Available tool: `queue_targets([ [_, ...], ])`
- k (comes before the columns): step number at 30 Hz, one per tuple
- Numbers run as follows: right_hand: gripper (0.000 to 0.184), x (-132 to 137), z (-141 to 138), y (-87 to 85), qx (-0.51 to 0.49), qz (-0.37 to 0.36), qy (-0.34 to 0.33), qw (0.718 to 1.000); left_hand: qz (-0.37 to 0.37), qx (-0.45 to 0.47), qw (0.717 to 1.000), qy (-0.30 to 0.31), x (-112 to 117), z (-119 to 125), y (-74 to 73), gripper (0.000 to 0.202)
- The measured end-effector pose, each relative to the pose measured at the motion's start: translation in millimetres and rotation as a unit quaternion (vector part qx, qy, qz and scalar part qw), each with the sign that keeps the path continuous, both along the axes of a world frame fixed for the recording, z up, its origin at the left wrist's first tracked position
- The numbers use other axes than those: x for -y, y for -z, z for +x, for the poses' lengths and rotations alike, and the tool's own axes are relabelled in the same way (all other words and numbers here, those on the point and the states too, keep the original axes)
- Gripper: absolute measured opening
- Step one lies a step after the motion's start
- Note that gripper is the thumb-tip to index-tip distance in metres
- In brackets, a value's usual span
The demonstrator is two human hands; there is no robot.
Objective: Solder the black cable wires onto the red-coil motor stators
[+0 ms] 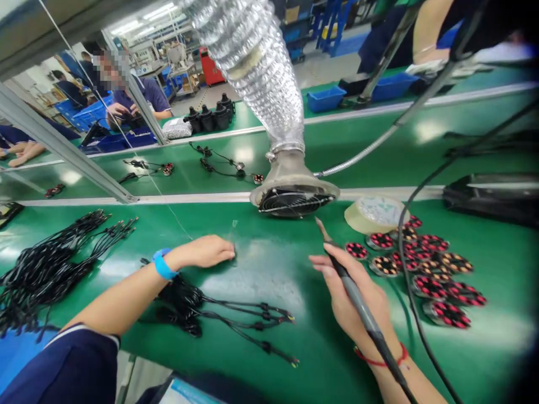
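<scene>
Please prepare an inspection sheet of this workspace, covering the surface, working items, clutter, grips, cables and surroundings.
Surface: green tabletop, glossy, reflecting light.
Job's things: soldering iron, tip pointing forward; coil rings, red or copper-coloured, clustered on the right.
Clutter: pale tape roll beside the coil rings.
Grips: right grip holds the soldering iron; left grip has curled fingers, and whether it holds anything is unclear.
Cables: large black bundle on the left; smaller bundle near the left forearm; black cord crossing in front of the coil rings.
Surroundings: foil duct ending in a hood; a co-worker beyond.
</scene>
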State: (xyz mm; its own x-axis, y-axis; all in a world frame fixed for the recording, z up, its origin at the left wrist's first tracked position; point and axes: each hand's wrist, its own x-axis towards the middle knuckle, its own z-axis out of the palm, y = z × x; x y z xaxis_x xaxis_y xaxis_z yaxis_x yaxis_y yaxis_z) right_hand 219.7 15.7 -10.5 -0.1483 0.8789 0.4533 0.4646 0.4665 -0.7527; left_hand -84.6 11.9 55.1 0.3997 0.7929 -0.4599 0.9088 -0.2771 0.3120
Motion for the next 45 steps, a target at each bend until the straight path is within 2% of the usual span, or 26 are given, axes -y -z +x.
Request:
queue_targets([
  [2, 0.031, 3.7, -3.3, -1.2, -0.010, -0.031, -0.048, 0.998, -0.007, 0.016, 0.999, 0.035, 13.1, 30.4, 12.9, 0.040],
  [4, 0.028, 6.8, -5.7, -1.4, -0.001, -0.027, -0.079, 0.997, -0.001, 0.030, 0.998, 0.060, 15.9, 59.4, 15.1, 0.045],
  [6, 0.030, 10.1, -7.4, -2.6, 0.015, -0.010, -0.110, 0.994, 0.001, 0.050, 0.997, 0.065, 12.2, 84.6, 10.0, 0.045],
  [9, 0.030, 16.5, -8.1, -9.0, -0.013, -0.013, -0.130, 0.991, -0.030, 0.123, 0.991, 0.034, 5.3, 110.5, -2.6, 0.046],
  [13, 0.025, 25.4, -5.6, -20.5, -0.075, -0.032, -0.118, 0.990, -0.094, 0.223, 0.970, 0.010, 5.4, 119.7, -17.6, 0.050],
  [15, 0.025, 28.0, -4.1, -22.3, -0.086, -0.032, -0.134, 0.987, -0.134, 0.217, 0.967, -0.007, 8.4, 113.4, -24.3, 0.050],
  [18, 0.026, 27.7, -2.5, -17.3, -0.076, -0.023, -0.140, 0.987, -0.179, 0.140, 0.971, -0.073, 14.9, 87.8, -33.8, 0.046],
  [22, 0.028, 23.3, -1.3, -5.5, -0.052, -0.061, -0.108, 0.991, -0.108, -0.008, 0.976, -0.190, 35.4, 30.0, -43.9, 0.035],
  [24, 0.029, 22.5, -1.5, -2.5, -0.043, -0.071, -0.104, 0.991, -0.107, -0.066, 0.966, -0.224, 52.5, 1.8, -46.6, 0.032],
  [25, 0.030, 22.9, -1.9, -2.1, -0.038, -0.067, -0.103, 0.992, -0.116, -0.095, 0.961, -0.232, 61.9, -9.8, -46.8, 0.037],
  [27, 0.030, 24.9, -2.9, -2.8, -0.025, -0.052, -0.102, 0.993, -0.131, -0.150, 0.955, -0.219, 80.0, -26.3, -44.1, 0.048],
  [29, 0.029, 27.5, -4.2, -4.3, -0.012, -0.035, -0.101, 0.994, -0.113, -0.197, 0.958, -0.177, 94.2, -34.4, -37.8, 0.052],
  [33, 0.029, 28.1, -6.8, -4.5, 0.011, -0.015, -0.087, 0.996, -0.052, -0.245, 0.966, -0.069, 105.2, -37.5, -25.4, 0.038],
  [36, 0.027, 22.4, -6.1, -1.7, 0.013, 0.000, -0.042, 0.999, -0.023, -0.234, 0.972, -0.017, 98.7, -40.9, -25.6, 0.031],
  [39, 0.028, 14.3, -0.5, 1.1, 0.016, -0.002, 0.013, 1.000, 0.048, -0.230, 0.972, -0.022, 84.0, -45.5, -29.0, 0.029],
  [42, 0.030, 7.9, 7.4, 1.6, 0.002, -0.016, 0.056, 0.998, 0.124, -0.281, 0.951, -0.043, 70.7, -46.2, -25.3, 0.030],
  [45, 0.030, 4.8, 12.0, 0.5, -0.023, -0.039, 0.070, 0.997, 0.153, -0.335, 0.929, -0.024, 67.3, -45.0, -13.5, 0.032],
])
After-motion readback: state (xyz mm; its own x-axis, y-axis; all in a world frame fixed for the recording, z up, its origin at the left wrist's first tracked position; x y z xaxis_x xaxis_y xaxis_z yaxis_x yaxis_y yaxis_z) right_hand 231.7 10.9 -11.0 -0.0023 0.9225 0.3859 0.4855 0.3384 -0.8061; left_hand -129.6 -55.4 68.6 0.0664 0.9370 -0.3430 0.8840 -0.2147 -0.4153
